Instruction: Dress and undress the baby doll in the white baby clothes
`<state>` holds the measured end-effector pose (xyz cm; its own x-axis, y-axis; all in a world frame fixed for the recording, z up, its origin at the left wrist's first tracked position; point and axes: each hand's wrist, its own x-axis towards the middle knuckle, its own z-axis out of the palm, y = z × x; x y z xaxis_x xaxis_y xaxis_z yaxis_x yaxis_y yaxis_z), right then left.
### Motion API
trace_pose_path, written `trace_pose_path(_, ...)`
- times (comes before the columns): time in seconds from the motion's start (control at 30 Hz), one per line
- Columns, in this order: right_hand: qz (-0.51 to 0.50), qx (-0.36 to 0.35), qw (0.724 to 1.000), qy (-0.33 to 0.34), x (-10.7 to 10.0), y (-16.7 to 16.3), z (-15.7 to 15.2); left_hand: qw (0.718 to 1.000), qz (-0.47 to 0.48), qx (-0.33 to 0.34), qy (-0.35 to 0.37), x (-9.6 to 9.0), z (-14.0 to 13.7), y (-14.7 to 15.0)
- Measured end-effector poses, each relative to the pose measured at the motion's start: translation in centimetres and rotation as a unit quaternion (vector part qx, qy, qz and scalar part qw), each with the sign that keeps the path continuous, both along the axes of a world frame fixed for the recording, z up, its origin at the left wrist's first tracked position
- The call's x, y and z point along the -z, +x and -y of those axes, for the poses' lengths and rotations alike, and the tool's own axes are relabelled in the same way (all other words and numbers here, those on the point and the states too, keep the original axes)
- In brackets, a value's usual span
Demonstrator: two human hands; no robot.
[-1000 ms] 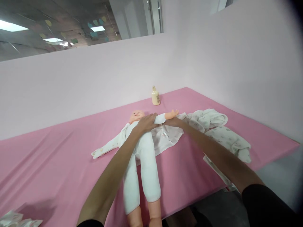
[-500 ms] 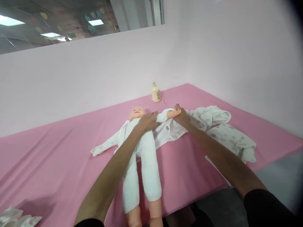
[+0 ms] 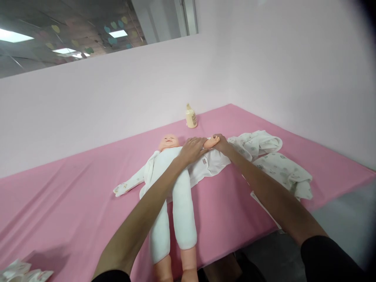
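White-clad, the doll lies face up on the pink sheet! Left hand wraps its arm; right hand curls at that arm's tip, any grip impossible to tell. Shirt spread beneath, rumpled clothes rightward, bottle upright beyond.

L grip now nr doll hand

Seemingly a babycare room — doll, pink table (panel lights beyond).
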<state>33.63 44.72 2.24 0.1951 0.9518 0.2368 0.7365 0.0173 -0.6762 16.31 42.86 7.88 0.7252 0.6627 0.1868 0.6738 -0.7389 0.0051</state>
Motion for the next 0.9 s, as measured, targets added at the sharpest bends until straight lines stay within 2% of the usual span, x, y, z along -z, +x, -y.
trace_pose_path(0.1,-0.003,0.02,0.999,-0.041,-0.5,0.7,0.3,0.999,-0.03,-0.03,0.001,-0.2,-0.1,-0.3)
trace_pose_path(0.2,-0.001,0.055,0.996,-0.066,-1.0,0.8,0.5,0.997,-0.053,-0.053,-0.034,-0.2,0.0,-0.7)
trace_pose_path(0.3,0.01,0.068,0.995,-0.073,-1.3,0.6,0.8,0.992,-0.086,-0.056,-0.074,0.0,0.0,-0.8)
trace_pose_path(0.43,0.033,0.068,0.994,-0.08,-1.5,0.2,1.3,0.988,-0.106,-0.068,-0.091,0.0,0.1,-0.6)
trace_pose_path(0.63,0.141,0.056,0.987,-0.047,-2.5,-1.3,3.2,0.98,-0.137,-0.102,-0.098,0.3,-0.8,-0.1)
trace_pose_path(0.77,0.231,0.016,0.973,0.002,-3.2,-2.9,4.6,0.982,-0.139,-0.103,-0.081,1.3,-1.9,0.0)
trace_pose_path(0.9,0.259,-0.024,0.965,0.033,-3.1,-3.9,5.0,0.985,-0.116,-0.105,-0.068,1.5,-2.5,-0.2)
